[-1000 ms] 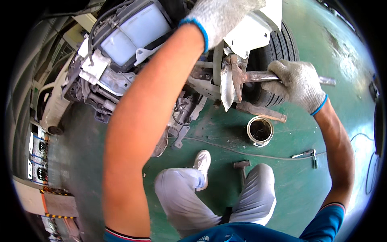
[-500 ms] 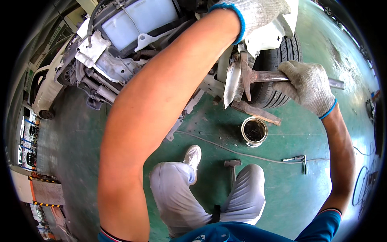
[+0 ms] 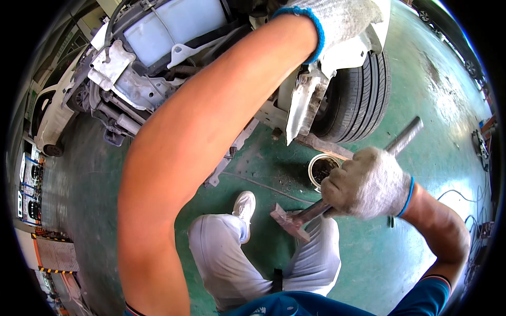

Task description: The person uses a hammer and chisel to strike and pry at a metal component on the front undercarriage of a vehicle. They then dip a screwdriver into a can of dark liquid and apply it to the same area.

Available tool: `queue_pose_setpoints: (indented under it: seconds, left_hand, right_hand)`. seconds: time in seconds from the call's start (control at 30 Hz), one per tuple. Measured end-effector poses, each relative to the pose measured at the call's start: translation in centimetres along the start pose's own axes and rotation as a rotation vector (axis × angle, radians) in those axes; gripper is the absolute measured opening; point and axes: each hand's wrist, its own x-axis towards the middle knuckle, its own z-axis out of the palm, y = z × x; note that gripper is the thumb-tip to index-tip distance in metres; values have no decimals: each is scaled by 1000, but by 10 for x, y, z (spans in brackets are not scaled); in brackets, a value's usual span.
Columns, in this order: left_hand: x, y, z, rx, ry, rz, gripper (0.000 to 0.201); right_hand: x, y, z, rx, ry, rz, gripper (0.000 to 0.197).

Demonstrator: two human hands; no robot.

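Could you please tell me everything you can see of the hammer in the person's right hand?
The hammer has a worn, rusty-brown head, apparently metal, on a long, straight, grey, metal-looking handle. The gloved right hand grips it partway along, its far end jutting past the fist. It slants, head at lower left, between the knees in view; contact with the trousers is unclear.

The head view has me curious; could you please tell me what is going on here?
The person's right hand grips a hammer, its head down near the knees, away from the vehicle. The left hand is at a white panel beside the tire; its grip is unclear. A tin stands on the floor, partly hidden behind the right hand.
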Motion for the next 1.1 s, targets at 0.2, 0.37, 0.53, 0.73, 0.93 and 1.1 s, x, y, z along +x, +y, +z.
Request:
queue_pose_setpoints:
  seconds: [0.2,0.37,0.53,0.73,0.93,1.1]
  left_hand:
    - [10,-17,10,533,-330,307,22]
    - [17,-30,13,-1833,-466,-561,18]
    - [3,-13,2,-1082,-169,-478,9]
    - [-8,6,-7,-447,10,-322,11]
    - [-6,16,-13,-533,-48,-343,10]
    - [-5,0,-13,-826,-74,-462,10]
  right_hand:
    - [-20,68,5,-40,270,601,40]
    - [-27,67,12,-53,254,537,39]
    - [-8,23,19,-38,169,224,32]
    - [-19,86,2,-85,175,645,44]
    - [-23,67,21,-35,215,657,46]
    - [-6,25,18,64,147,268,38]
